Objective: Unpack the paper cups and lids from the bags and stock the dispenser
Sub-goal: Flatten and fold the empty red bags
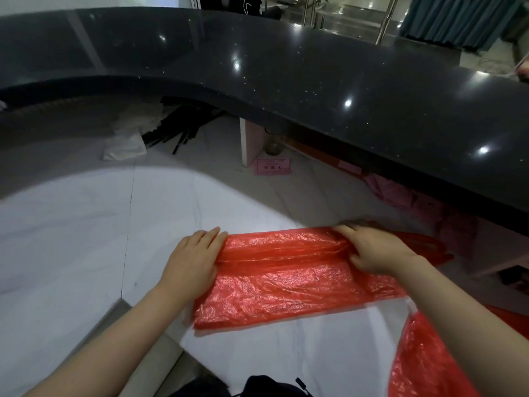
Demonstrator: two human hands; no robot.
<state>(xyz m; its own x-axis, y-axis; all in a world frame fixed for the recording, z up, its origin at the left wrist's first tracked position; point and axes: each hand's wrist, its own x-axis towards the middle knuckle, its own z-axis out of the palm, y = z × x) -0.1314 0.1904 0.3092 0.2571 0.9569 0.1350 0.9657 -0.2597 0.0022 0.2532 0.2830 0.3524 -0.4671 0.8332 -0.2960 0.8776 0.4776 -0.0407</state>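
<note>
Below the curved black counter [315, 81], on the white floor [71, 239], lay a flattened red plastic bag [286, 279], folded into a long strip. At the strip's left end the left hand [190, 262] held it, fingers stretched out on its far edge; whether the thumb pinched the plastic could not be told. At the strip's right end the right hand [375, 247] gripped the bunched folds, fingers curled over them. Right of the strip and nearer the person lay a second red bag [423, 365].
</note>
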